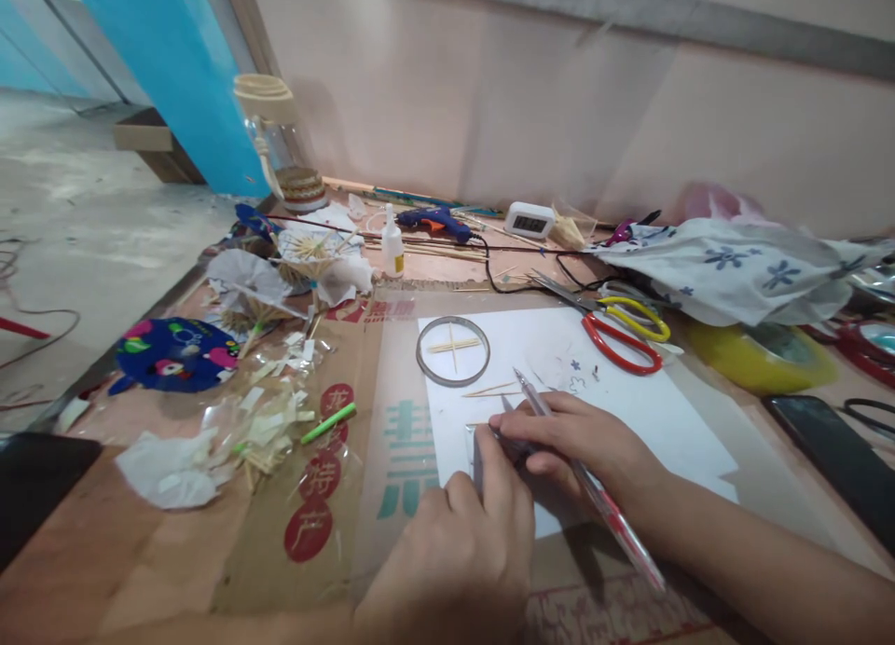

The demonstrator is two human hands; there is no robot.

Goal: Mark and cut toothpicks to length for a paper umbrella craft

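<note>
My right hand (584, 440) holds a pen (622, 528) between its fingers, the tip pointing up and left above a white paper sheet (671, 440). Beside it my left hand (465, 533) has its fingers bent, the fingertips meeting those of the right hand over a small flat piece (477, 454) on the paper; what they pinch is mostly hidden. Just beyond, a round ring (420, 361) lies around several crossed thin sticks (453, 347). A few pointed sticks (489, 391) rest between the ring and the hands.
Scissors with red and yellow handles (622, 342) lie at the right, near yellow tape (762, 356) and a phone (832, 468). Behind stand a glue bottle (392, 244), a blue glue gun (437, 221) and a small clock (530, 221). Scraps and little umbrellas (178, 354) are at left.
</note>
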